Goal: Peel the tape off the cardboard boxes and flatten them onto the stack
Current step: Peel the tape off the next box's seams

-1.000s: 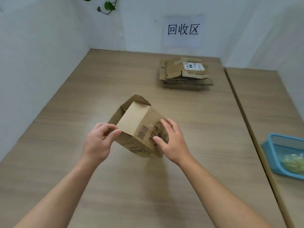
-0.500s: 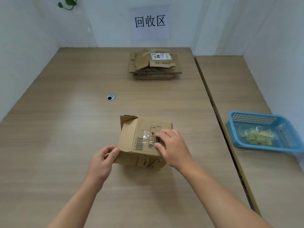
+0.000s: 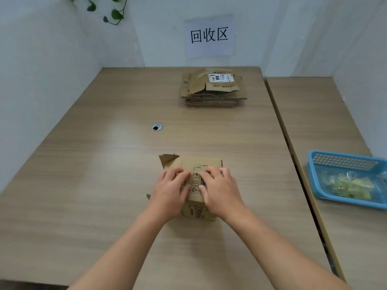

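Both hands lie palm down on the top face of the cardboard box (image 3: pixel 200 163), side by side and holding nothing: the left hand (image 3: pixel 170 191) covers the left half with its fingers spread and nearly straight, and the right hand (image 3: pixel 219 191) covers the right half, fingertips slightly bent against the cardboard. A narrow strip of printed handling symbols shows between them. The box stands on the near middle of the wooden table (image 3: pixel 94 185), its printed front side facing the person, and one flap (image 3: pixel 167 159) sticks up at its far left corner. Whether any tape is on the top cannot be seen under the hands. Farther back, a round cable hole (image 3: pixel 157 127) sits in the tabletop, and the stack of flattened boxes (image 3: pixel 212 88) lies near the far edge, well apart from the box, below a paper sign (image 3: pixel 209 35) on the wall. On the adjoining table (image 3: pixel 314 114) to the right, a blue basket (image 3: pixel 313 176) holds crumpled clear scraps (image 3: pixel 349 185). Green leaves (image 3: pixel 113 13) hang in the upper left corner.
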